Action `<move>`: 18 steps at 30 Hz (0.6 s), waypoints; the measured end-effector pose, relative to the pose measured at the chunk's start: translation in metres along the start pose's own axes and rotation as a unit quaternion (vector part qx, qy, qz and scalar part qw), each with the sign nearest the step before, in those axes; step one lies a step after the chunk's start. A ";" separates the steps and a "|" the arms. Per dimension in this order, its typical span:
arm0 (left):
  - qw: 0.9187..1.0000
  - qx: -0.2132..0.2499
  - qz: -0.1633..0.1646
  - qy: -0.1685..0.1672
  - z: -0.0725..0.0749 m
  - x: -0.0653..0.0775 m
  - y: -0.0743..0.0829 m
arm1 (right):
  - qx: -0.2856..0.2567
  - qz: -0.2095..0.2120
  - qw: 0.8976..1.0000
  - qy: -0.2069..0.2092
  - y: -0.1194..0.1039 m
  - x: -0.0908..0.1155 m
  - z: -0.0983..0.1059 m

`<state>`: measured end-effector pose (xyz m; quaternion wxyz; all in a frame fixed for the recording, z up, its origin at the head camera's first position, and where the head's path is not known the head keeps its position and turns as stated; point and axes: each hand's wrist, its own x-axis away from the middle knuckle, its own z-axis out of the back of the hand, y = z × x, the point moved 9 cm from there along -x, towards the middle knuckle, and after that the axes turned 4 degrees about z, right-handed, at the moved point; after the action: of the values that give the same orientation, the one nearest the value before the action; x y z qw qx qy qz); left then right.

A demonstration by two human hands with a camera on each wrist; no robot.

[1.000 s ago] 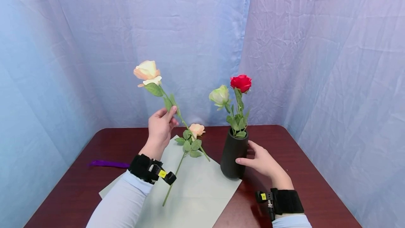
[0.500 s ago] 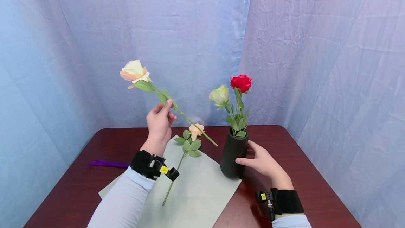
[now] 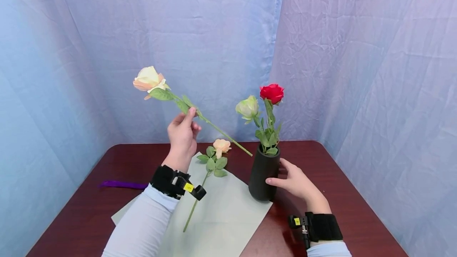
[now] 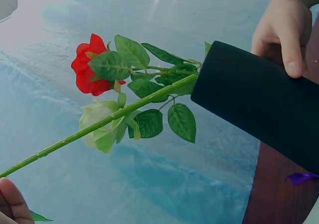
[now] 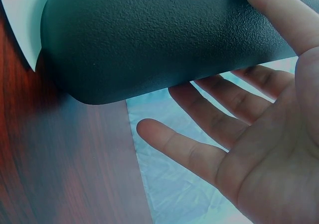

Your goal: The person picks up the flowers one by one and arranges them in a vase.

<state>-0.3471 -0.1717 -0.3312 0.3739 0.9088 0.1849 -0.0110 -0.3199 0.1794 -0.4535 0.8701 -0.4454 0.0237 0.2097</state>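
In the head view my left hand (image 3: pixel 183 136) pinches a cream-and-peach rose (image 3: pixel 148 79) by its stem, just below the leaves. The rose slants, bloom up to the left and bare stem end pointing down toward the mouth of a black vase (image 3: pixel 262 177). From the left wrist, the stem (image 4: pixel 99 124) overlaps the leaves near that mouth. My right hand (image 3: pixel 298 179) holds the upright vase from the right, thumb across its front and fingers reaching behind. A red rose (image 3: pixel 272 93) and a pale green rose (image 3: pixel 248 108) stand in the vase.
A peach rose (image 3: pixel 221 146) with a leafy stem lies over pale green paper (image 3: pixel 228 209) on the dark red table (image 3: pixel 342 209). At left lies a purple ribbon (image 3: pixel 123 185). Blue and lilac curtains (image 3: pixel 214 31) hang behind and at the sides.
The held rose has tilted further, its bloom shifting left and its stem end swinging up and right toward the vase mouth. My right hand and the vase have stayed still.
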 end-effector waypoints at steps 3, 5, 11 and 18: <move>1.000 0.011 0.002 0.003 -0.003 0.001 -0.001 | -0.002 0.002 1.000 -0.001 0.000 0.000 0.000; 1.000 0.015 0.004 0.004 -0.005 0.001 -0.002 | -0.002 -0.001 1.000 0.001 0.001 0.000 -0.001; 1.000 0.019 0.004 -0.004 -0.010 0.002 -0.006 | 0.003 0.001 1.000 0.002 0.003 -0.001 -0.002; 1.000 0.025 0.014 -0.010 -0.016 0.005 -0.011 | 0.004 0.002 1.000 0.002 0.003 -0.001 -0.002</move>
<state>-0.3481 -0.1523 -0.3282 0.3533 0.9200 0.1686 -0.0191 -0.3216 0.1794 -0.4567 0.8716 -0.4419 0.0269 0.2105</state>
